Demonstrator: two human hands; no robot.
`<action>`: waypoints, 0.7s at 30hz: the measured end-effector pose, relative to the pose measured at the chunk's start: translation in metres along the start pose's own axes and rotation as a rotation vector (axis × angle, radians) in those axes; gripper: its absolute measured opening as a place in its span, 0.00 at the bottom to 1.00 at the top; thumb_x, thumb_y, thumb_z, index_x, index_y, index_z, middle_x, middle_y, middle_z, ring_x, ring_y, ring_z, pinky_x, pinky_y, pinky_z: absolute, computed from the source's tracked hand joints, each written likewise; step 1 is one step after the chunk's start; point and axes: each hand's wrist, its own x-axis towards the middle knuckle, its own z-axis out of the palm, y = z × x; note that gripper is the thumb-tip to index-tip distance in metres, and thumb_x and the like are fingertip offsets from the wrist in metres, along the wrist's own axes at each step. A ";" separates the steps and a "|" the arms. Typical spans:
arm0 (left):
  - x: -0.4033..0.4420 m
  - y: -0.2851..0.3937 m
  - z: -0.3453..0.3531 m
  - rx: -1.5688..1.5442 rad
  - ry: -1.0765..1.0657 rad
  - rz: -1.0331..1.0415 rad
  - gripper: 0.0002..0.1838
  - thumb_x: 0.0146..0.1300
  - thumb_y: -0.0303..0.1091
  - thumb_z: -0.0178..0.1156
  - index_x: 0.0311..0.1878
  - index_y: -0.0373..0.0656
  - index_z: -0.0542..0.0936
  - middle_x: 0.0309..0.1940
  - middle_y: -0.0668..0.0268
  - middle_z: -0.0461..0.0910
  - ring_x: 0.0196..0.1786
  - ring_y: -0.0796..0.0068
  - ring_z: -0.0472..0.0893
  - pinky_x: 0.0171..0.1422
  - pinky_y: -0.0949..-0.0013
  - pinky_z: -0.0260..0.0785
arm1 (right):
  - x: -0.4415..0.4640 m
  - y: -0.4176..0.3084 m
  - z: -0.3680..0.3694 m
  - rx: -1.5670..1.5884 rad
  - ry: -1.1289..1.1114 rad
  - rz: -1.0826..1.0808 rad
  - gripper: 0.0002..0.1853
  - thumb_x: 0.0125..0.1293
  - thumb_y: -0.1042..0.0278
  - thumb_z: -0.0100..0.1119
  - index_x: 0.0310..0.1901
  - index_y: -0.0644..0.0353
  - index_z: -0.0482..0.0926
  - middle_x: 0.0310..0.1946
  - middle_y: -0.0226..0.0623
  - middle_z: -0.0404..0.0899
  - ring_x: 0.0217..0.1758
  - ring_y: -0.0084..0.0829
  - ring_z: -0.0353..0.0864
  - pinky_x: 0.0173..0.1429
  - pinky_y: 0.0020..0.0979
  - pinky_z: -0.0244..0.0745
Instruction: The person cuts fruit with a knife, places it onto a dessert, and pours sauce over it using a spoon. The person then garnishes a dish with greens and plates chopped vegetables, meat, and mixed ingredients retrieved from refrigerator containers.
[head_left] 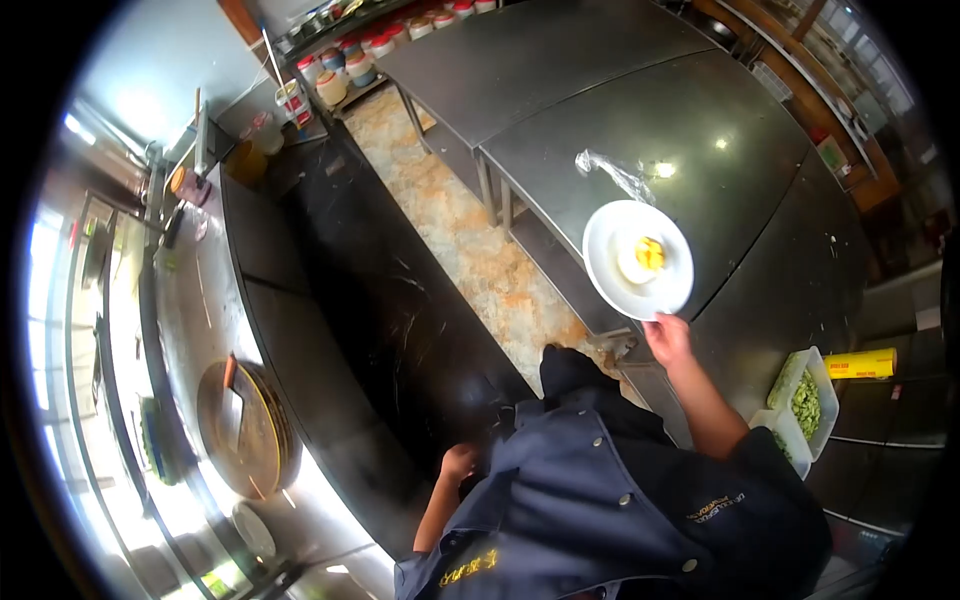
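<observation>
My right hand (668, 340) grips the near rim of a white plate (610, 255), holding it out over the dark metal table. On the plate lies a small white round piece with a yellow food (649, 254) on it, whose kind I cannot make out. Just beyond the plate, a crumpled strip of clear plastic film (618, 175) rests on the tabletop. Down beside my jacket, my left hand (460, 462) is curled closed; whatever its fingers may hold is hidden.
Dark metal tables (540, 80) stand ahead. At right are plastic tubs (822, 430) of chopped green food and a yellow roll box (862, 364). To the left, a cleaver (232, 415) lies on a round chopping board (258, 450). Red-lidded jars (360, 68) line the back shelf.
</observation>
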 end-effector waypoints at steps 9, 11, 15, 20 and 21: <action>0.083 0.150 -0.086 -0.024 0.078 0.202 0.10 0.64 0.30 0.59 0.45 0.37 0.83 0.21 0.68 0.79 0.23 0.77 0.77 0.25 0.71 0.69 | 0.227 0.086 0.132 0.093 -0.021 0.074 0.22 0.59 0.88 0.56 0.56 0.68 0.73 0.52 0.44 0.81 0.56 0.41 0.82 0.62 0.44 0.83; 0.114 0.151 -0.121 0.159 0.041 0.383 0.11 0.64 0.34 0.60 0.45 0.39 0.84 0.22 0.67 0.81 0.27 0.76 0.80 0.29 0.66 0.74 | 0.284 0.105 0.149 0.149 0.011 0.066 0.21 0.59 0.88 0.56 0.56 0.69 0.73 0.52 0.46 0.80 0.56 0.43 0.82 0.62 0.45 0.82; 0.174 0.208 -0.170 0.272 0.058 0.159 0.11 0.67 0.39 0.59 0.42 0.42 0.84 0.27 0.63 0.84 0.31 0.72 0.83 0.34 0.63 0.76 | 0.364 0.121 0.217 0.171 0.039 0.058 0.23 0.59 0.91 0.55 0.57 0.69 0.72 0.56 0.49 0.77 0.59 0.47 0.80 0.65 0.48 0.80; 0.237 0.338 -0.223 0.050 0.111 0.005 0.09 0.68 0.38 0.59 0.41 0.44 0.83 0.26 0.64 0.82 0.28 0.73 0.81 0.31 0.65 0.75 | 0.471 0.148 0.285 0.209 0.129 0.045 0.24 0.59 0.92 0.54 0.58 0.67 0.70 0.59 0.47 0.74 0.62 0.46 0.77 0.67 0.47 0.78; 0.252 0.362 -0.239 0.033 0.115 0.009 0.09 0.68 0.38 0.59 0.41 0.44 0.82 0.26 0.64 0.81 0.28 0.73 0.81 0.30 0.65 0.74 | 0.487 0.152 0.301 0.227 0.125 0.038 0.26 0.58 0.93 0.54 0.59 0.66 0.69 0.59 0.46 0.74 0.62 0.46 0.77 0.68 0.48 0.78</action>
